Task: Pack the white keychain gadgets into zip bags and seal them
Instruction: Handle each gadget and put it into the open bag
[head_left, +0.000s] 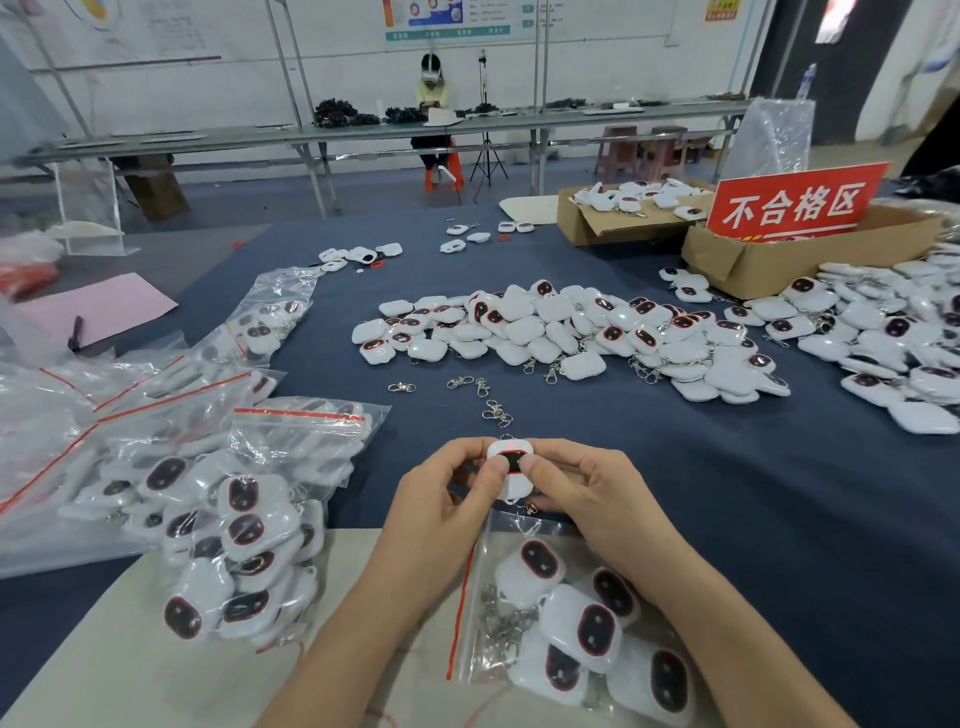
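Observation:
Both hands hold one white keychain gadget with a dark oval face, just above the table's near middle. My left hand grips its left side with the thumb on the face. Fingers of my right hand curl around its right side, thumb against the face. Directly below them lies a zip bag with a red seal strip, holding several gadgets and metal clasps. A large loose pile of gadgets covers the middle of the blue table.
Filled zip bags are heaped at the left. More gadgets are piled at the right beside cardboard boxes and a red sign. Loose metal clasps lie ahead of my hands. A person sits at a far bench.

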